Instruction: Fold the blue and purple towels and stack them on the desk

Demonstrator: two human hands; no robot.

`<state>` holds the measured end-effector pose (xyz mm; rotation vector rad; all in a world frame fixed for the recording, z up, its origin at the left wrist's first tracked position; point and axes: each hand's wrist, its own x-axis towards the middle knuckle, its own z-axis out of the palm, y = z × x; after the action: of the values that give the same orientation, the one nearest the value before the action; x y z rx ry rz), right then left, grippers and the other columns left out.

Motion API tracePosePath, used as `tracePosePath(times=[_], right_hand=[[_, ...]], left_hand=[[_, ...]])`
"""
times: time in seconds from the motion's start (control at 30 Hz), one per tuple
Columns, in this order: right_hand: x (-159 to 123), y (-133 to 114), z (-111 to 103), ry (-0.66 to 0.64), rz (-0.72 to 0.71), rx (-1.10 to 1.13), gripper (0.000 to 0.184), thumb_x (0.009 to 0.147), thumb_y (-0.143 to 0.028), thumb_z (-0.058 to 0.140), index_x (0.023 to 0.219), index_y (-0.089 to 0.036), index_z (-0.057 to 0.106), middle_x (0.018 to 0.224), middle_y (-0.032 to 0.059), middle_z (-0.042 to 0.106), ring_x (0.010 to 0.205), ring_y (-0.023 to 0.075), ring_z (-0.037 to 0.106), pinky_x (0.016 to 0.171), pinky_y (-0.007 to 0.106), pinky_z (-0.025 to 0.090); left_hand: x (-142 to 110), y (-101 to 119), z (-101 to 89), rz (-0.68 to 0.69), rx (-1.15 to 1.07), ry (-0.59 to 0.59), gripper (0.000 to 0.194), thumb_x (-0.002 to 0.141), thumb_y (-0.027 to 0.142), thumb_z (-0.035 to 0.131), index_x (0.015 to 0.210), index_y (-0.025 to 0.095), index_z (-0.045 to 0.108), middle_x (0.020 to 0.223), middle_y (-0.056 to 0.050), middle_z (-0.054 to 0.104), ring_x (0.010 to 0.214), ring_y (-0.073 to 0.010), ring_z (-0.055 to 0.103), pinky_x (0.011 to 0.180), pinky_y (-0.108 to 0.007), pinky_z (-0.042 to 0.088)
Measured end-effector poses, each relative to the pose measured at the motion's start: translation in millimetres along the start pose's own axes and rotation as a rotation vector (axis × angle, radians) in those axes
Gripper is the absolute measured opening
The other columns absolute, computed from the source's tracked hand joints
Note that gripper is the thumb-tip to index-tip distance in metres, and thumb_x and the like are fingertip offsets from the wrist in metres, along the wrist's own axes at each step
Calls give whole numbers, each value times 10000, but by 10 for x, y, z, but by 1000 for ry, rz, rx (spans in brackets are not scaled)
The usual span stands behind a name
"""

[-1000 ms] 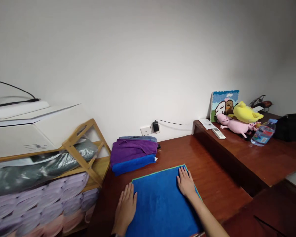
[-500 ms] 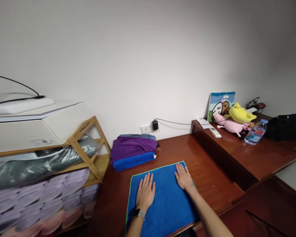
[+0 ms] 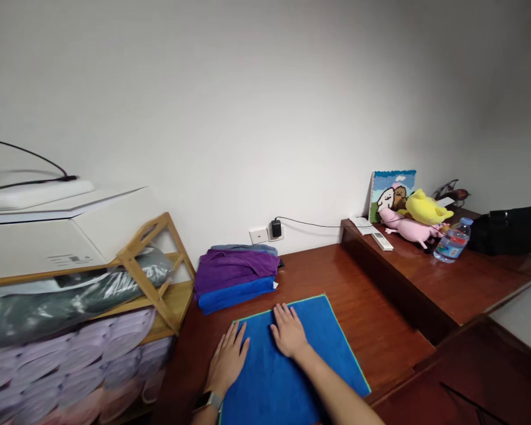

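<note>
A blue towel [image 3: 323,348] with a green edge lies flat on the dark wooden surface [image 3: 376,319] in front of me. My left hand [image 3: 228,360] rests palm down on the towel's left edge, fingers stretched out, a watch on the wrist. My right hand [image 3: 288,332] lies flat on the towel's upper middle, fingers spread. Neither hand holds anything. Behind the towel sits a stack of folded towels [image 3: 235,276], purple over blue, against the wall.
A wooden rack [image 3: 159,283] at the left holds rolled lilac and pink towels [image 3: 48,366] and a bagged dark bundle, with a white box on top. A raised shelf [image 3: 469,283] at the right carries plush toys [image 3: 418,215], a water bottle [image 3: 451,242], a remote and a black bag. A charger sits in the wall socket.
My right hand has slid left from the towel's right corner to its middle. My left hand moved from the towel's middle back to the left edge. The view shifted slightly.
</note>
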<state>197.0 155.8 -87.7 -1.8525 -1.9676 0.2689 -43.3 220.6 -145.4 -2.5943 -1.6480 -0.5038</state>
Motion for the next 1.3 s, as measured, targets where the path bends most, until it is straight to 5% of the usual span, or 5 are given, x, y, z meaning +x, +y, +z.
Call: tracePosePath(times=[0.13,0.43,0.8,1.1,1.3], right_hand=[[109,56,110,-70,15,-2,640,1110,-481,256,1664,-175,349,1711,64,345,1612,221,247,1331,449,156],[-67,1302,-532,-116,351,-222,645,1102,-423,206,1688,-157,246,1743,53,223,1631,209,176,1324,448,128],[-363,69,283,46,-31,-83,627,1121,-475,232,1683,-204,294,1727,53,290,1619,222,226,1325,450,173],[-759,1410,-547,-72,458,-265,674,1101,-446,182,1686,-120,257,1738,75,223,1625,225,198,1327,442,152],[-820,1070,-561,48,409,-244,648,1098,-408,251,1663,-101,330,1735,104,250,1628,262,187,1324,464,161]], left_hand=[[-82,-128,17,2,-6,-12,633,1050,531,342,1586,223,473,1673,-103,464,1559,-263,410,1283,-520,350],[-103,13,-58,1,-20,22,609,1061,509,357,1589,225,467,1697,-103,425,1573,-238,385,1292,-492,331],[-102,-10,8,-1,-22,-9,644,1054,522,356,1623,223,404,1712,-99,387,1593,-254,343,1297,-503,308],[-86,-5,24,2,-39,1,644,1053,515,356,1622,220,406,1714,-98,381,1593,-251,344,1306,-515,285],[-63,-20,-123,-3,-128,-26,640,1061,499,334,1613,187,419,1685,-113,431,1567,-249,391,1292,-497,338]])
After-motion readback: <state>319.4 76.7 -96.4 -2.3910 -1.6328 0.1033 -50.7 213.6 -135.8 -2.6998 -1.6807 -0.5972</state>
